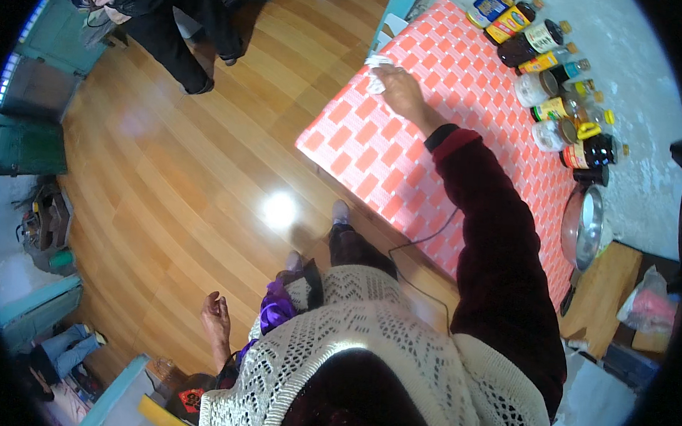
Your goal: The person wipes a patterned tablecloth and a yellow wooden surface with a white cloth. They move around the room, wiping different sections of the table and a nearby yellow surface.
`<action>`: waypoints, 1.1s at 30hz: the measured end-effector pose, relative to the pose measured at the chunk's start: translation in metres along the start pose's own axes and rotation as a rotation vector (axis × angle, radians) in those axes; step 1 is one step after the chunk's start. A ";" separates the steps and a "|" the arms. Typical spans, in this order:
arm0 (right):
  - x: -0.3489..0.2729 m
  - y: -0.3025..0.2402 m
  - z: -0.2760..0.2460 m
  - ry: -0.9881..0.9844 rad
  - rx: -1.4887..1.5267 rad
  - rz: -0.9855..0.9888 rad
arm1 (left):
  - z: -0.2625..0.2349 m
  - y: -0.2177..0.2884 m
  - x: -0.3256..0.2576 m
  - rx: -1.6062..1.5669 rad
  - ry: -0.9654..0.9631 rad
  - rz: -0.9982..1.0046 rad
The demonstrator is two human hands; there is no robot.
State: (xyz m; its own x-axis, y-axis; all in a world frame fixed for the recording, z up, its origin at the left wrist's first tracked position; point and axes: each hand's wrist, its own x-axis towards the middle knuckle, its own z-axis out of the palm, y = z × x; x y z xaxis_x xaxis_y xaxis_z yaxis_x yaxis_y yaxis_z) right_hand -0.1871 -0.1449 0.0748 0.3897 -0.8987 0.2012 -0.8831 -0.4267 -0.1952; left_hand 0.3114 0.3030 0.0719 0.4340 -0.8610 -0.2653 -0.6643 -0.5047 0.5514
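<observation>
My right hand (401, 93) reaches out to the far left edge of a table with a red-and-white checked tablecloth (367, 156). Its fingers are closed on a crumpled white cloth (377, 62) and press it against the tabletop; part of the cloth is hidden beneath them. My left hand (216, 322) hangs low at my left side, away from the table. Its fingers are loosely bent and apart, with nothing seen in them.
Bottles and jars (546, 42) line the wall side of the table, with a metal basin (583, 227) nearer me. A thin cable (424, 239) crosses the near table edge. Another person (169, 30) is at the far left on the wood-plank floor (181, 181).
</observation>
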 end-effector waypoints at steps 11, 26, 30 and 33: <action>-0.169 -0.155 -0.035 0.125 0.115 -0.072 | -0.016 -0.082 0.030 -0.125 -0.089 0.218; -0.488 -0.028 -0.094 0.235 -0.190 1.074 | -0.023 -0.112 -0.005 -0.120 -0.226 0.349; -0.442 -0.044 -0.056 0.424 -0.181 0.648 | -0.009 -0.104 -0.032 -0.096 -0.219 0.397; -0.431 -0.063 -0.059 0.189 -0.089 0.393 | 0.009 -0.082 -0.066 -0.080 -0.211 0.412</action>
State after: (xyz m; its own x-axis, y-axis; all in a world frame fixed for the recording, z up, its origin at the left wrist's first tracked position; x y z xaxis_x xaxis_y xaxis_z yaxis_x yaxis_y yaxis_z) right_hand -0.3147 0.2749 0.0569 -0.0274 -0.9529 0.3021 -0.9768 -0.0387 -0.2105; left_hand 0.3323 0.4004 0.0372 0.0054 -0.9867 -0.1624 -0.7028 -0.1193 0.7013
